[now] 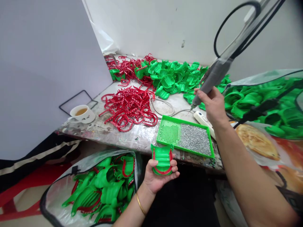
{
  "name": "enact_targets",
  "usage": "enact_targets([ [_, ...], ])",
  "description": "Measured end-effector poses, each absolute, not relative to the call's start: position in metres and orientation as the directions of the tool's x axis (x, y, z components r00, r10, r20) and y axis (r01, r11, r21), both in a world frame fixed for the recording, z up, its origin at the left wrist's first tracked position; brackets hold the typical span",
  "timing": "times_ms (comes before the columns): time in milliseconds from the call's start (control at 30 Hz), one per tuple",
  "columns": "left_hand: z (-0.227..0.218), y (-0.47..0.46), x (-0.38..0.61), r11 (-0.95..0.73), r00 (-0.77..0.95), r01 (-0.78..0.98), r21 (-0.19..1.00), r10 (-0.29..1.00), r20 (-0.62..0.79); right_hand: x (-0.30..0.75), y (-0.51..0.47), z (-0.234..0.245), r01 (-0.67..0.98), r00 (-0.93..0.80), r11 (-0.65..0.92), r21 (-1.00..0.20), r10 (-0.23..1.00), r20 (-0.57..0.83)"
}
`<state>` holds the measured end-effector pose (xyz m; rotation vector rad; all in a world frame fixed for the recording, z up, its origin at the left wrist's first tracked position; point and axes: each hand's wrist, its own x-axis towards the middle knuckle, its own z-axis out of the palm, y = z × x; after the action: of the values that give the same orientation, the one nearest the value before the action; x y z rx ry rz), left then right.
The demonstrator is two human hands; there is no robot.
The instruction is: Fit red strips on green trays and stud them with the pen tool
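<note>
right hand grips grinder, left hand cradles tray.

"What's at twelve o'clock?"

"A scuffed white wall, with a crumpled sheet of clear plastic tucked into the corner."

"And at nine?"

"A pale lilac partition stands at the table, whose worn top is stained and flecked."

"Seven o'clock?"

"Black cloth with a white stripe lies above a red plastic frame; I can't tell what furniture."

"The light?"

"Soft and even."
</note>
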<state>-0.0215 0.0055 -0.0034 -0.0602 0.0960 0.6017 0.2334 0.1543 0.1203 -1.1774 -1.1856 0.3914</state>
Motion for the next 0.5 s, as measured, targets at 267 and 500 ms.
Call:
enact_targets([
  [267,-0.004,0.008,-0.017,0.864,0.867,-0.497,-0.081,0.489,-0.099,0.199,0.142,0.149,0.077,0.128,0.277,-0.958,0.950,0.285],
  [500,-0.011,0.008,-0.014,0.863,0.862,-0.502,-0.051,0.496,-0.105,0.168,0.147,0.112,0.219,0.439,0.372,-0.902,0.788,0.431],
])
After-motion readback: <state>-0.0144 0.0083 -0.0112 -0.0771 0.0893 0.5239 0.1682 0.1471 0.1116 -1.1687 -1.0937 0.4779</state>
